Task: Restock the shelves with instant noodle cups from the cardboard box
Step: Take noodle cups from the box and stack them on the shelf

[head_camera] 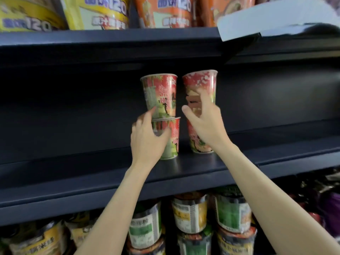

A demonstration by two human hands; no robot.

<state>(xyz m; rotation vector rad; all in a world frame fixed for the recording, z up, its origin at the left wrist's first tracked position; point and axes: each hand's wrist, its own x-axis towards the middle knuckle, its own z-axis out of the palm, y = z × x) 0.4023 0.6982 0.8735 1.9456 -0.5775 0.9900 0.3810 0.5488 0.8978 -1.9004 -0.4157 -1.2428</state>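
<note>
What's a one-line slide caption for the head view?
Both hands, left and right, steady two two-high stacks of noodle cups on the dark middle shelf.

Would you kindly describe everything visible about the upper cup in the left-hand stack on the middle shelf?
The upper red-and-green printed noodle cup is a tall tapered cup, apparently glossy paper, wider at its sealed rim than its base. It stands upright on the lid of a matching lower cup on the dark middle shelf, beside a second red stack. The left hand wraps mainly round the lower cup, a fingertip reaching the upper cup's lower left side.
</note>
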